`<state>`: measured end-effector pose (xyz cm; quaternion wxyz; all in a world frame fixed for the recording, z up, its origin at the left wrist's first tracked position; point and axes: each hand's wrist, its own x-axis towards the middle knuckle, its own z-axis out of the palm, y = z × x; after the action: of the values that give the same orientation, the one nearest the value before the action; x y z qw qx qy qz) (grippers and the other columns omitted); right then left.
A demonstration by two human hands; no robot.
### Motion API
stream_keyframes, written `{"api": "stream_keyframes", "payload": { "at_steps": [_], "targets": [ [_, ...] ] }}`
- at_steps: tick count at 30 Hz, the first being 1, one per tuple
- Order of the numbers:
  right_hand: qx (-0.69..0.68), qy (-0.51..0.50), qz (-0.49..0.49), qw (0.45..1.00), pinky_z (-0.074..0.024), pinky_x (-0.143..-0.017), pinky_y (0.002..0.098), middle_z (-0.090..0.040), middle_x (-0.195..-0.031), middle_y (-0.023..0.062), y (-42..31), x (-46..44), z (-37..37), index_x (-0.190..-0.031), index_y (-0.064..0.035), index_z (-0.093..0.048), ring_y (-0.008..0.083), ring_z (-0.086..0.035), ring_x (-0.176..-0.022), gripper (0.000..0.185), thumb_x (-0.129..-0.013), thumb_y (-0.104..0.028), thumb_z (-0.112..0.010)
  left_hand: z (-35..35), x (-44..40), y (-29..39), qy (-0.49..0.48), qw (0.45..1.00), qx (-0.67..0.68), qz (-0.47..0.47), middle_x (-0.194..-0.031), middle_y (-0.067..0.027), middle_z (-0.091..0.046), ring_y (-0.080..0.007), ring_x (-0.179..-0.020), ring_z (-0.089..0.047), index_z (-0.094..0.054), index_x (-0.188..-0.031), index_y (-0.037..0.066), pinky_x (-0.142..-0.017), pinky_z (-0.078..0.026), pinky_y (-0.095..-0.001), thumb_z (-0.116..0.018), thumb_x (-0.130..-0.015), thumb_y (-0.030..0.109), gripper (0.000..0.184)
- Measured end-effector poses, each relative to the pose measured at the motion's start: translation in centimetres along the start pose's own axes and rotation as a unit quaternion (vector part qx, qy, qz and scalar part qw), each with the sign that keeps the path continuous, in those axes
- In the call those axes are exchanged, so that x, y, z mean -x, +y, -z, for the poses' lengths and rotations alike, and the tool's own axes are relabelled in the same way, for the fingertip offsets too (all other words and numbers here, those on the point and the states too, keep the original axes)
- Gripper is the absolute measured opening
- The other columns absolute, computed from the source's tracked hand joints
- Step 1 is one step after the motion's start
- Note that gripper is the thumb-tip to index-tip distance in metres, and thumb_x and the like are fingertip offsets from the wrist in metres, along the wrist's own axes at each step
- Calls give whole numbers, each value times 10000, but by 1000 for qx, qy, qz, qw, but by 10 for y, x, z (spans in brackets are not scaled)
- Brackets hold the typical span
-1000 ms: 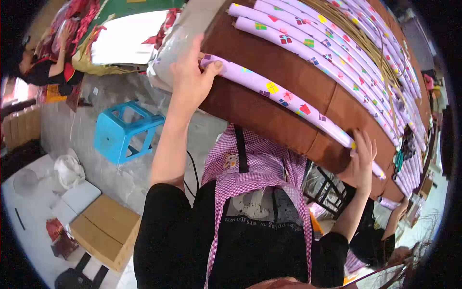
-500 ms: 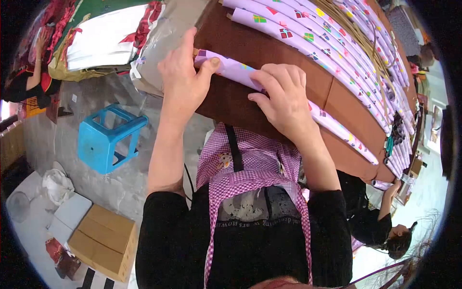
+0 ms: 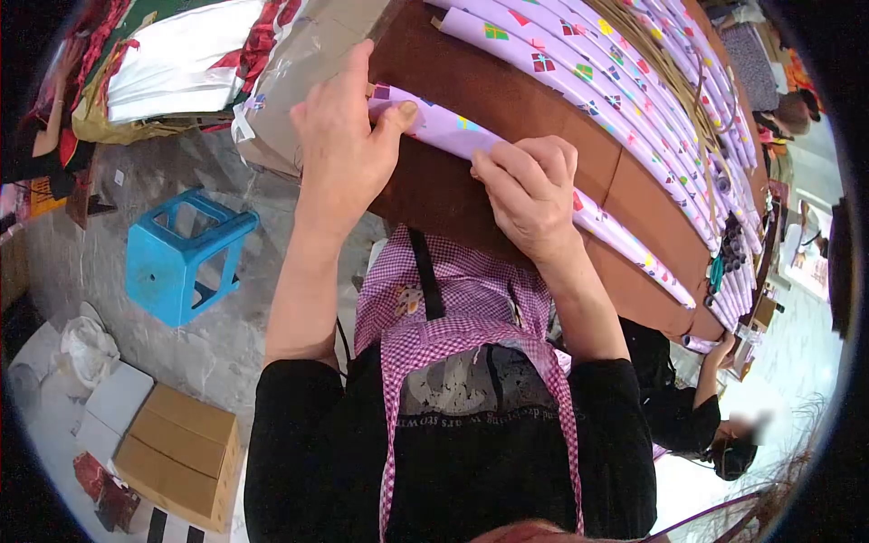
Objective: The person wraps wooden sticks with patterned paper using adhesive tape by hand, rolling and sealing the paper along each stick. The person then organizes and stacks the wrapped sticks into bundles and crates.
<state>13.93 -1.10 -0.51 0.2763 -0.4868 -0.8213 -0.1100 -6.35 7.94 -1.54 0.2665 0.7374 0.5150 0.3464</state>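
1. The left hand [image 3: 348, 131] is at the near-left end of a purple paper roll [image 3: 625, 249]. Its thumb presses on top of the roll, and its pointing finger sticks up past the end.
2. The right hand [image 3: 529, 195] is farther along the same roll. Its fingers are bent and grasp the roll from above. Its fingertips under the roll are hidden, so their grip there cannot be told.
3. The roll lies slanted along the front part of a brown table [image 3: 434, 63]. It has little colored presents on it, and its far end points down to the right.
4. More purple rolls [image 3: 579, 77] lie side by side behind it, with a gap of brown between. Thin brown sticks [image 3: 674, 68] lie on top of some of them.
5. The person wears a pink checked apron [image 3: 453, 271] over a black shirt [image 3: 480, 480].
6. A blue stool [image 3: 172, 262] and a brown box [image 3: 176, 443] are on the left.
7. Another person's hand [image 3: 720, 350] is by the table's far right end, well apart from these two hands.
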Motion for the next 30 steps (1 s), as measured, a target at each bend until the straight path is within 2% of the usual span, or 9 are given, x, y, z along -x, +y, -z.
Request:
{"api": "stream_keyframes", "payload": {
  "at_steps": [5,7,9,14,21,24,25,27,30],
  "targets": [
    [-40,9,13,999,-420,-826,403,-625,-988,14,4,0,2,-986,-99,-703,226,-570,-926,325,-672,-107,-788,-1,0,-3,10,1000,-8,-20,-926,-96,-666,-298,-945,-587,-506,-1345,51,-909,-377,-467,-728,-810,224,604],
    [-40,-17,-138,990,-411,-849,407,-617,-1013,24,-6,-10,9,-1004,-108,-707,235,-563,-947,334,-680,-113,-787,-1,0,-3,11,1000,-6,-18,-926,-95,-667,-297,-944,-587,-507,-1344,50,-906,-379,-467,-727,-811,228,604],
    [-24,-49,-113,992,-403,-864,400,-606,-1029,28,-5,-9,8,-1020,-113,-710,232,-560,-953,343,-686,-126,-787,-1,0,-2,10,1000,-5,-16,-925,-94,-668,-296,-944,-588,-508,-1344,48,-904,-380,-468,-726,-811,231,605],
    [15,14,0,1000,-420,-873,421,-630,-1006,-1,1,1,-5,-1015,-114,-716,213,-569,-921,316,-704,-122,-771,-1,-1,0,-1,1000,-13,-7,-934,-91,-671,-294,-946,-590,-495,-1357,53,-904,-381,-470,-722,-816,240,615],
    [-64,-8,17,998,-423,-952,458,-662,-1022,12,8,0,17,-1022,-105,-720,214,-596,-979,281,-742,-80,-733,0,-1,-2,-9,1000,4,-10,-950,-96,-671,-301,-957,-588,-489,-1365,58,-917,-375,-485,-711,-827,259,616],
    [-69,-18,-140,988,-386,-1013,477,-646,-1181,106,5,-2,54,-1183,-61,-663,316,-585,-1107,432,-760,-113,-737,1,1,-3,-15,1000,-11,-8,-987,-116,-661,-309,-958,-586,-481,-1374,53,-925,-374,-483,-706,-834,272,624],
    [-68,-12,-145,987,-386,-1013,477,-646,-1181,106,5,2,64,-1183,-61,-663,316,-585,-1107,432,-760,-113,-737,2,2,-4,-24,1000,8,5,-998,-127,-654,-315,-962,-583,-479,-1376,52,-927,-376,-482,-705,-838,282,628],
    [2,-123,-200,972,-383,-1016,457,-607,-1257,133,10,14,82,-1285,-50,-598,331,-557,-1146,547,-763,-130,-739,0,0,-7,-35,999,25,8,-1009,-139,-648,-320,-967,-580,-476,-1378,52,-928,-378,-481,-705,-842,292,631],
    [9,-145,-227,963,-385,-1005,440,-586,-1272,136,18,47,91,-1316,-46,-572,339,-544,-1138,591,-761,-153,-746,1,3,-5,-22,999,20,-18,-1011,-139,-639,-327,-997,-567,-480,-1371,56,-936,-379,-486,-710,-850,282,613]
  ]
}}
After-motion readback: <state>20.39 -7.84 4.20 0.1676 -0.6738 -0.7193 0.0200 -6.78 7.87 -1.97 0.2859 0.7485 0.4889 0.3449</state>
